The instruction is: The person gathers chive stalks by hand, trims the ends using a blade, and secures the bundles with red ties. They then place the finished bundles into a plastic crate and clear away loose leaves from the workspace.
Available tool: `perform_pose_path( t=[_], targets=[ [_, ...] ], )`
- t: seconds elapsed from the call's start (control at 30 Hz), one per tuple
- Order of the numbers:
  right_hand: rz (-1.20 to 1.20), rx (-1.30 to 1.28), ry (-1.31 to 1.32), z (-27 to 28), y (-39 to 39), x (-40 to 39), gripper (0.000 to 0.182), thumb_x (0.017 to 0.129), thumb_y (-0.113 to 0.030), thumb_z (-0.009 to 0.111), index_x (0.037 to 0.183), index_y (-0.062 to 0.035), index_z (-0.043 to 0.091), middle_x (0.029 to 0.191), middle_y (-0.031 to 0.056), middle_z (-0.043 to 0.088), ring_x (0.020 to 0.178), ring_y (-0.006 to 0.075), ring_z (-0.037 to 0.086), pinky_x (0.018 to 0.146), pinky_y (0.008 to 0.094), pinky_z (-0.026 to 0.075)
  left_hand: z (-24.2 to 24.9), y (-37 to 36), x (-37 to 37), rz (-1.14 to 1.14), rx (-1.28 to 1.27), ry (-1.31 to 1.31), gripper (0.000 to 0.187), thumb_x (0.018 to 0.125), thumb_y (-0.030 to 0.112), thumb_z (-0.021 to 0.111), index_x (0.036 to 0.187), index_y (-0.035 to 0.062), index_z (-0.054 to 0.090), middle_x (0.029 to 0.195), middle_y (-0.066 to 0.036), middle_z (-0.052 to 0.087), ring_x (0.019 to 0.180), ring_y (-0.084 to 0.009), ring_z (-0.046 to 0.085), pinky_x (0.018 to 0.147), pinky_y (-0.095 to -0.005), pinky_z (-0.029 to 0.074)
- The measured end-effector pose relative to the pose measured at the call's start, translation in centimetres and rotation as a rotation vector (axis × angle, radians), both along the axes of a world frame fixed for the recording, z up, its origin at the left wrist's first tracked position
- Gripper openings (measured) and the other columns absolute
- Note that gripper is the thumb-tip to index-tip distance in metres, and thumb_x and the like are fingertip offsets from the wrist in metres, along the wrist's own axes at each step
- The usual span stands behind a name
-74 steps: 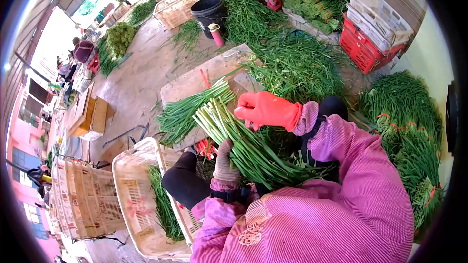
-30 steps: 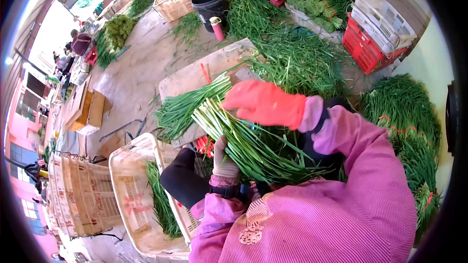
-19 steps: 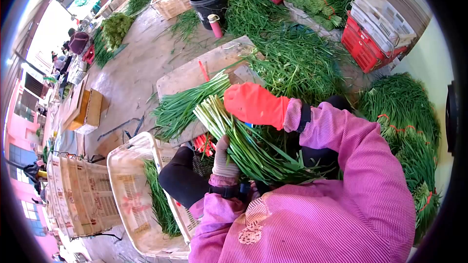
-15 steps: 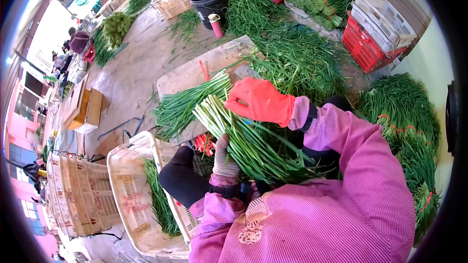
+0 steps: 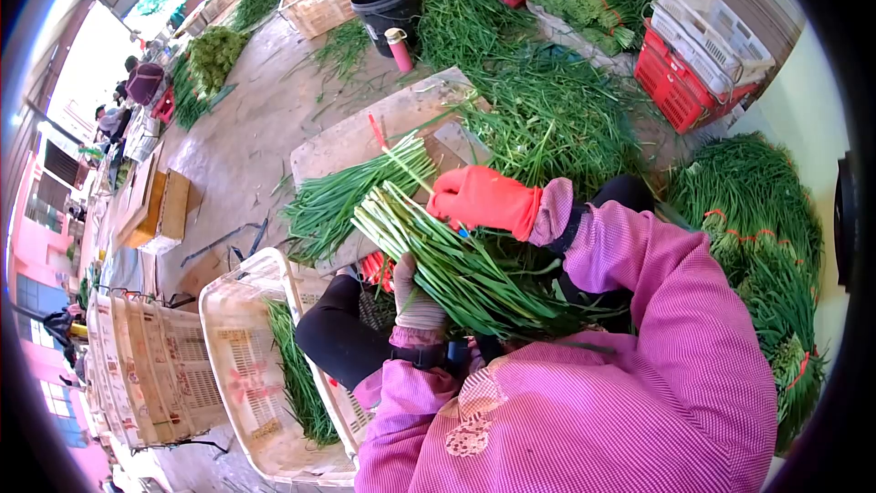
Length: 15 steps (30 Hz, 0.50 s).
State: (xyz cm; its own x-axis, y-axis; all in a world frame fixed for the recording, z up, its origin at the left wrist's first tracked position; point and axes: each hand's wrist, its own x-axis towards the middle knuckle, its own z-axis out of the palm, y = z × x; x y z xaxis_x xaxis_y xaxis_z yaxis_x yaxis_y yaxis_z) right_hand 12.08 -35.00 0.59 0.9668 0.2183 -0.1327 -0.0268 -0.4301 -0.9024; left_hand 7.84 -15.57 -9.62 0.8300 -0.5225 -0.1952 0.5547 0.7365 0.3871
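My left hand [image 5: 420, 299], in a pale knitted glove, is closed around a bunch of chives [image 5: 456, 265]. Their pale cut ends point up and left, and the green leaves trail down toward my lap. Just above the bunch, my right hand [image 5: 485, 202], in a red rubber glove, is closed with a single chive stalk [image 5: 408, 168] sticking out from its fingertips. Behind them, another pile of chives [image 5: 351, 187] lies on a wooden board [image 5: 338, 141]. A red strip [image 5: 378, 131] rests on that board.
A white plastic crate [image 5: 239, 356] with some greens stands at my left. Loose greens [image 5: 557, 110] are heaped beyond the board, and tied bundles [image 5: 757, 237] lie at right. A black bucket [image 5: 387, 14], a pink bottle [image 5: 399, 51] and a red crate [image 5: 680, 82] stand farther back.
My right hand has moved slightly down, and a single stalk now shows at its fingertips. The bunch in my left hand has shifted a little left and lower.
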Motion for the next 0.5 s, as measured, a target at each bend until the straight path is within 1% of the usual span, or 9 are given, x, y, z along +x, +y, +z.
perform_pose_path(
  t=[0.03,0.1,0.17,0.23,0.27,0.33,0.37,0.47,0.5],
  targets=[
    [-0.021,0.215,0.056,0.0,-0.2,0.3,0.024,0.093,-0.020,0.049,0.094,-0.0024,0.064,0.084,0.0049,0.070,0.068,0.0136,0.067,0.059,0.0267,0.053,0.8,-0.5,-0.4,0.025,-0.002,0.010,0.071,0.083,0.047,0.066,0.136,0.0043,0.046,0.125,-0.018,0.060,0.113,-0.0368,0.059,0.097,-0.0522,0.049],
    [-0.104,0.272,0.071,3.0,-1.7,0.6,0.021,0.092,-0.021,0.052,0.092,-0.0028,0.063,0.079,0.0056,0.069,0.061,0.0143,0.065,0.055,0.0283,0.052,0.9,-0.6,-0.2,-0.006,-0.025,-0.027,0.073,0.082,0.049,0.066,0.137,0.0042,0.045,0.125,-0.020,0.059,0.113,-0.0389,0.058,0.097,-0.0530,0.048],
    [-0.225,0.344,-0.241,2.3,-4.5,3.1,0.023,0.092,-0.025,0.054,0.094,-0.0025,0.061,0.076,0.0057,0.068,0.062,0.0187,0.065,0.054,0.0326,0.052,1.0,-0.5,-0.1,-0.049,-0.053,-0.072,0.079,0.081,0.052,0.066,0.138,0.0033,0.043,0.127,-0.024,0.056,0.116,-0.0442,0.055,0.100,-0.0553,0.045],
    [-0.547,-0.900,-0.826,5.1,-7.4,4.2,0.027,0.092,-0.030,0.056,0.091,-0.0041,0.060,0.073,0.0091,0.066,0.064,0.0260,0.065,0.054,0.0390,0.051,0.7,-0.4,-0.1,-0.043,-0.067,-0.065,0.078,0.081,0.052,0.065,0.138,0.0033,0.043,0.128,-0.024,0.056,0.116,-0.0439,0.054,0.101,-0.0552,0.044],
    [-0.548,-0.903,-0.823,4.9,-8.4,4.6,0.027,0.092,-0.030,0.056,0.091,-0.0041,0.060,0.073,0.0091,0.066,0.064,0.0260,0.065,0.054,0.0390,0.051,0.6,-0.4,0.0,-0.038,-0.082,-0.063,0.078,0.082,0.052,0.065,0.138,0.0034,0.043,0.128,-0.024,0.055,0.117,-0.0436,0.054,0.102,-0.0551,0.044],
    [-0.581,-1.142,-1.154,4.6,-9.5,5.4,0.030,0.090,-0.036,0.058,0.089,-0.0064,0.060,0.079,0.0132,0.066,0.074,0.0304,0.066,0.060,0.0441,0.052,0.7,-0.7,0.4,-0.041,-0.074,-0.064,0.076,0.082,0.051,0.065,0.137,0.0030,0.044,0.127,-0.023,0.056,0.116,-0.0420,0.055,0.101,-0.0543,0.045],
    [-0.468,-1.005,-0.812,6.4,-6.9,3.2,0.035,0.089,-0.041,0.058,0.090,-0.0067,0.061,0.088,0.0154,0.066,0.083,0.0290,0.066,0.069,0.0435,0.052,0.7,-0.8,0.6,-0.033,-0.066,-0.061,0.074,0.082,0.050,0.066,0.135,0.0026,0.045,0.125,-0.022,0.057,0.114,-0.0404,0.057,0.100,-0.0535,0.046],
    [-0.161,-0.410,-0.471,4.0,-1.0,-0.6,0.046,0.084,-0.053,0.065,0.094,-0.0076,0.063,0.081,0.0110,0.066,0.075,0.0283,0.065,0.068,0.0378,0.051,-0.3,-0.6,0.4,-0.038,-0.076,-0.043,0.064,0.088,0.047,0.060,0.134,0.0033,0.048,0.129,-0.020,0.057,0.117,-0.0389,0.055,0.102,-0.0543,0.044],
    [-0.050,-0.424,-0.345,3.8,0.7,-2.0,0.049,0.083,-0.054,0.065,0.096,-0.0067,0.062,0.082,0.0115,0.067,0.076,0.0292,0.066,0.068,0.0391,0.051,0.1,-0.6,0.2,-0.019,-0.076,0.020,0.059,0.088,0.044,0.060,0.131,0.0042,0.050,0.129,-0.018,0.058,0.117,-0.0362,0.056,0.101,-0.0531,0.045]
  ],
)
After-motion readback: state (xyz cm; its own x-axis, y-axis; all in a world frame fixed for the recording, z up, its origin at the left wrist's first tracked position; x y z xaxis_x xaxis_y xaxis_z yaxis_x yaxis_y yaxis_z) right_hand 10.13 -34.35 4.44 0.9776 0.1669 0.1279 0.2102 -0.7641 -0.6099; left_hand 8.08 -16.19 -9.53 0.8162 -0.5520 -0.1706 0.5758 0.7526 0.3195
